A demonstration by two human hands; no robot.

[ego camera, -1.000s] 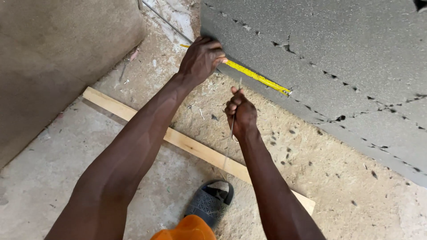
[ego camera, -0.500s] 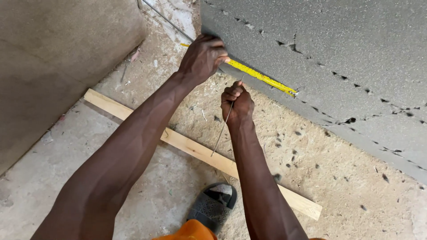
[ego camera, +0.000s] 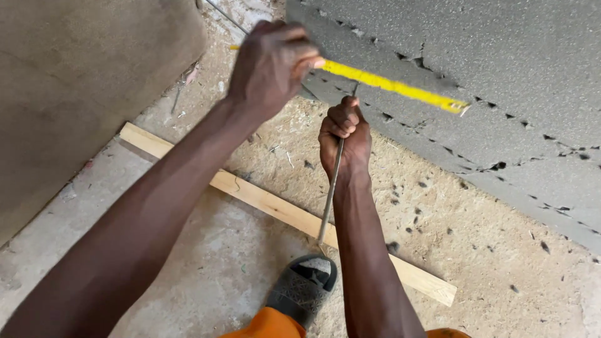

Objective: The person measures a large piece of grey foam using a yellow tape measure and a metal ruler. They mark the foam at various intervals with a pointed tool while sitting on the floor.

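My left hand (ego camera: 270,66) grips a yellow tape measure blade (ego camera: 394,86) and presses it against the grey plastered wall (ego camera: 488,75); the blade runs right and slightly down, ending at a hook. My right hand (ego camera: 344,134) is closed around a thin metal rod (ego camera: 330,194), just below the tape. The rod's top pokes up to the tape line on the wall and its lower end hangs down toward my foot.
A long wooden batten (ego camera: 282,209) lies diagonally on the sandy concrete floor (ego camera: 206,269). My foot in a dark sandal (ego camera: 303,288) sits beside it. A rough grey wall (ego camera: 81,81) stands at the left. The plaster has cracks and small holes.
The view has closed in on both hands. My right hand has risen with the rod until its tip reaches the tape on the wall. My left hand keeps the tape in place.
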